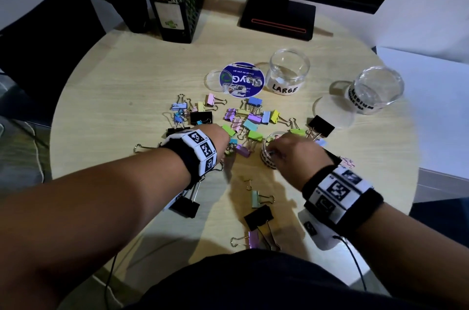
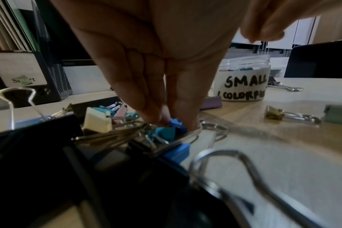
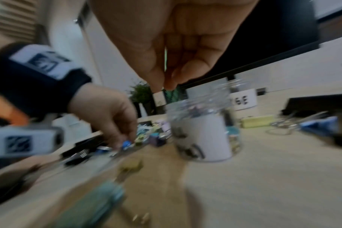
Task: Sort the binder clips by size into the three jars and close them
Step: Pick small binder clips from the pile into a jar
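Left hand [image 2: 156, 64]: palm down over the clip pile, fingers [image 2: 146, 98] straight and drawn together, tips pinching a small blue binder clip [image 2: 176, 125] that lies among the tangled wire handles on the worktop [image 1: 106, 96]. The forearm reaches in low from the near edge.

Right hand [image 1: 291, 155]: poised directly above the open mouth of the jar marked SMALL [image 2: 244, 83], fingers bunched with tips together. The right wrist view is blurred; whether anything is held between the tips cannot be told. The jar already contains some coloured clips.

Jar marked LARGE [image 1: 289, 73] stands open toward the far side; jar marked MEDIUM [image 1: 375, 91] stands open to the far right. Clear lids [image 1: 332, 111] lie flat beside them. The unsorted clips [image 1: 243, 119], coloured and black, lie scattered across the centre of the worktop, with several nearer the person.
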Demonstrator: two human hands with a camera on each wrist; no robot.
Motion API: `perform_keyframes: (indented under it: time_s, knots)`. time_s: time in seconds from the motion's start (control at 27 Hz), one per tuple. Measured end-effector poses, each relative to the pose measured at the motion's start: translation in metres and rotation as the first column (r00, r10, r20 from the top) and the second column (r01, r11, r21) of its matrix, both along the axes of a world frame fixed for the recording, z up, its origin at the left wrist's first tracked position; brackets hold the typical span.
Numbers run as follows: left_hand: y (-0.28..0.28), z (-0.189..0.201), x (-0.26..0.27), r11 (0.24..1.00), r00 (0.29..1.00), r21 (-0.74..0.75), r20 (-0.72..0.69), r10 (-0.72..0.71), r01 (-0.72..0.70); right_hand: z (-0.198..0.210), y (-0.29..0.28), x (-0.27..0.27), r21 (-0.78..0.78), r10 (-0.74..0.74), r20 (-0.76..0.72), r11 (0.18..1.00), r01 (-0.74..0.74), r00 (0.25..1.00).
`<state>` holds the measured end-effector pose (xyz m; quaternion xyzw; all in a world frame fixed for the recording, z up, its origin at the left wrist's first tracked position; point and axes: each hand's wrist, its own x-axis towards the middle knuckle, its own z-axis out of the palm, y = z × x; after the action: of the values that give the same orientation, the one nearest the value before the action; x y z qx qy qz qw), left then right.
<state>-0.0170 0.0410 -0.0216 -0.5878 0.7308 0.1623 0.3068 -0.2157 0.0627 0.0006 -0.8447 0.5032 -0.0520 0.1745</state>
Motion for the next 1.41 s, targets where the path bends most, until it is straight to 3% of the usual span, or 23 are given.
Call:
perform_keyframes:
  time_s: [0.11,0.19,0.52,0.59,0.78,1.04,1.26,1.41]
  knots:
    - [0.004,-0.002,0.000,1.000,1.000,-0.007,-0.021,-0.011,0.011,-0.012,0.019,0.024,0.218,0.248,-0.175,0.953,-0.209,0.953]
    - [0.005,-0.001,-0.001,1.000,0.999,-0.003,-0.031,-0.017,0.017,-0.021,0.020,0.034,0.330,0.335,-0.295,0.915,-0.234,0.895]
    - [0.010,0.018,0.001,0.998,0.988,-0.050,-0.152,-0.031,0.024,-0.026,0.013,0.048,0.356,0.402,-0.384,0.895,-0.269,0.831]
    - [0.008,0.028,-0.009,0.991,0.963,-0.130,-0.267,-0.025,-0.010,-0.029,0.015,0.046,0.359,0.398,-0.384,0.896,-0.262,0.833]
    - [0.002,0.045,-0.052,0.951,0.807,-0.269,-0.589,-0.036,-0.154,-0.034,0.018,0.041,0.339,0.361,-0.352,0.909,-0.242,0.863]
    - [-0.007,0.031,-0.064,0.972,0.824,-0.171,-0.566,0.036,-0.159,-0.037,0.015,0.020,0.377,0.261,-0.370,0.919,-0.113,0.892]
    - [-0.004,0.033,-0.056,0.970,0.824,-0.175,-0.566,0.041,-0.168,-0.035,0.018,0.001,0.329,0.213,-0.329,0.939,-0.100,0.920]
    - [0.007,0.040,-0.029,0.912,0.750,-0.202,-0.644,0.151,-0.357,-0.027,0.019,-0.013,0.305,0.139,-0.228,0.950,-0.064,0.964]
